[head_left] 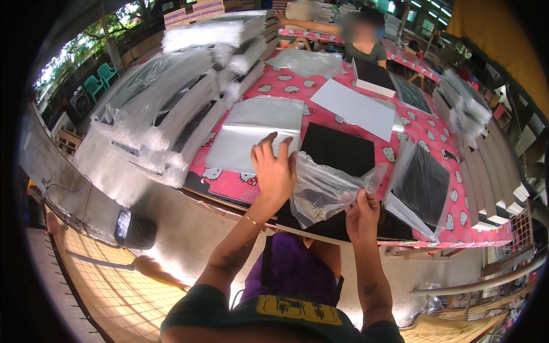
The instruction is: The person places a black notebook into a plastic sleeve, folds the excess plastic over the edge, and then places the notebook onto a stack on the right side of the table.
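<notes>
A crumpled clear plastic bag (323, 194) hangs over the near table edge, its right end pinched between the thumb and fingers of my right hand (363, 214). My left hand (274, 168) has its fingers apart, over the near right part of a flat stack of clear plastic sleeves (260, 128). The bag's left end lies beside that hand's thumb; whether they touch I cannot tell. Just beyond the bag is a flat black sheet (337, 150), partly covered by it. To the right lies a black panel in clear plastic (422, 186), with a white edge showing.
Tall piles of plastic-wrapped packs (166, 108) crowd the table's left. Farther back are a white sheet (354, 108), a black-topped stack (373, 77) and loose clear plastic (306, 62). Another person (366, 48) is across the pink patterned table (246, 178). Thick stacks (486, 177) line the right.
</notes>
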The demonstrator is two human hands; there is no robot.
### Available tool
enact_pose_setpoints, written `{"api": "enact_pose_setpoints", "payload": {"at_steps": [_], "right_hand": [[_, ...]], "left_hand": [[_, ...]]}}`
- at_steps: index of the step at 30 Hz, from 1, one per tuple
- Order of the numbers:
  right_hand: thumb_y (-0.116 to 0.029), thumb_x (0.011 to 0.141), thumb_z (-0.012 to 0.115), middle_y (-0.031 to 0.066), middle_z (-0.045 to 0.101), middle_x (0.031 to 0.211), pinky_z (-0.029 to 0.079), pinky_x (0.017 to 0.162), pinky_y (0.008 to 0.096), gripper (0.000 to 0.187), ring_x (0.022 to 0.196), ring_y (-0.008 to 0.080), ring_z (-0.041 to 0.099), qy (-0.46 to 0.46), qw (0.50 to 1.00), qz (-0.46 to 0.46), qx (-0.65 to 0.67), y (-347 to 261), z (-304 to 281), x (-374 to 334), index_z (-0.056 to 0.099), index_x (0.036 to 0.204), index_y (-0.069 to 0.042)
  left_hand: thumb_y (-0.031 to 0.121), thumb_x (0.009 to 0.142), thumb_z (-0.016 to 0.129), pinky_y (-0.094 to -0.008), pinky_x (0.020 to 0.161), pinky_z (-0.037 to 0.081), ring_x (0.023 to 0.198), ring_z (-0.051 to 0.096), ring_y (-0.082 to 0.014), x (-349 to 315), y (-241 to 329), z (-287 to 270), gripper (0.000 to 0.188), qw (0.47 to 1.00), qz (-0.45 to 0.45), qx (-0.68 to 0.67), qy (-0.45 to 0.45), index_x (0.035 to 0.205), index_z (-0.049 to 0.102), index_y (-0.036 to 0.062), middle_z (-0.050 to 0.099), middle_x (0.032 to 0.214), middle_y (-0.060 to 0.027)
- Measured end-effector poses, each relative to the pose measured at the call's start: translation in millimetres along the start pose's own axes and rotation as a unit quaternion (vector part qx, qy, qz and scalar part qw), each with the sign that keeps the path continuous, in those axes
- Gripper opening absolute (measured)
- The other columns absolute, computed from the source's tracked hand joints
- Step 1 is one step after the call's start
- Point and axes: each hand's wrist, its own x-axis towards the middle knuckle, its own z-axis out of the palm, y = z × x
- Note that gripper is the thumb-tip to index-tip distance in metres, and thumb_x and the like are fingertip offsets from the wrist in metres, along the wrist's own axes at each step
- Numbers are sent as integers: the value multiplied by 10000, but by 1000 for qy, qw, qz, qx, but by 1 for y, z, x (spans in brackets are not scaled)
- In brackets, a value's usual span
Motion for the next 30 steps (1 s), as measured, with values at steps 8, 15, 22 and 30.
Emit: {"api": "enact_pose_setpoints", "payload": {"at_steps": [8,15,22,30], "right_hand": [[-110,928,546,43,622,918,523,846,371,94,908,164,624,-57,998,-5,26,5,19,-8,528,1013,-73],[-173,864,618,150,563,1161,467,943,427,519,1092,270,565,-41,992,120,-1,-22,-7,-10,374,1311,-71],[-375,869,577,157,594,1108,500,817,421,359,976,274,622,-468,681,84,-556,-74,43,2,645,1027,-59],[-441,827,594,153,644,833,503,678,395,391,768,335,643,-106,404,-78,-905,-125,6,31,713,903,-77]], "left_hand": [[98,886,587,-278,629,471,704,577,-151,-21,-5,-9,117,934,-143,-314,-91,913,602,-14,627,829,-107],[-62,714,616,-382,781,488,902,590,-336,-38,-11,-36,161,949,126,-235,-171,845,618,31,526,1135,-187],[9,671,650,-411,883,452,1134,509,-309,19,-1,-59,230,853,235,-248,-394,882,674,95,452,1289,-166],[235,793,667,-474,957,389,1092,522,-397,32,-24,-45,300,946,130,-52,-292,789,600,-57,436,1293,-249]]}}
